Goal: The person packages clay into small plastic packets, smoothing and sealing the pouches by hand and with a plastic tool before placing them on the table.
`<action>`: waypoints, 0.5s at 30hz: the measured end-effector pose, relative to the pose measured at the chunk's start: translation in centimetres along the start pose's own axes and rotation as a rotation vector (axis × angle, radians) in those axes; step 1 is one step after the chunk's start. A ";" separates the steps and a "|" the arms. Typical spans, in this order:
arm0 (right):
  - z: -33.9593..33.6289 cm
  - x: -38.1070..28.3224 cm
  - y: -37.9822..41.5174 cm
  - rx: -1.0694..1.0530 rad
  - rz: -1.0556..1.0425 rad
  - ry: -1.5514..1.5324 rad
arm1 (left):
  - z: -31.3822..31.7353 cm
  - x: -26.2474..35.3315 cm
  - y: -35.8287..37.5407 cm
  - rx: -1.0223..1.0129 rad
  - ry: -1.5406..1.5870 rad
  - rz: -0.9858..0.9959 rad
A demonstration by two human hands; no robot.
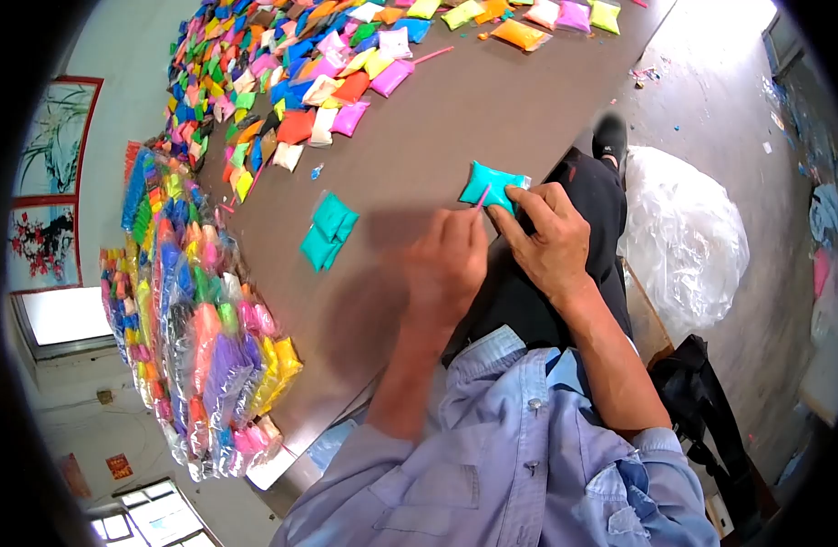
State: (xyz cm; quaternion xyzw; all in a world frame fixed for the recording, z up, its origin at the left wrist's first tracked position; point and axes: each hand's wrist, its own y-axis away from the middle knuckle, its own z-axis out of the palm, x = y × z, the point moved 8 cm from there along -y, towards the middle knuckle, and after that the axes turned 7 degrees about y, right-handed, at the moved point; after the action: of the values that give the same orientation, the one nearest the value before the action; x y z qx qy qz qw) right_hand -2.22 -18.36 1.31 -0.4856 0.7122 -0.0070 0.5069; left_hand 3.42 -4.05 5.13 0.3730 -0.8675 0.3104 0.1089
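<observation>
My right hand (551,232) pinches the lower right corner of a small teal packet (493,185) between thumb and finger, near the table's edge. Beside it, my left hand (448,260) is closed, with a thin pink stick (483,195) rising from its fingertips and lying across the packet's front. Left of my hands, a teal packet (329,232) lies folded or stacked on the brown table (410,137), touched by neither hand.
Many coloured packets (300,68) are heaped at the table's far left. Bagged bundles of packets (200,328) stand along the left edge. Loose packets (519,35) lie at the far edge. A clear plastic bag (683,242) rests on the floor at right.
</observation>
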 end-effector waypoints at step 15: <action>-1.0 -2.4 -0.7 -0.013 -0.205 0.209 | -4.9 -5.9 4.1 0.188 0.121 -0.196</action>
State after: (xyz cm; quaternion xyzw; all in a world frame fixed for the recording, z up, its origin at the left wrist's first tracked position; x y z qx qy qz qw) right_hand -2.39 -17.53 3.82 -0.5560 0.7078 -0.1047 0.4231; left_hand 4.37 4.56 4.64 0.4450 -0.7860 0.4002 0.1552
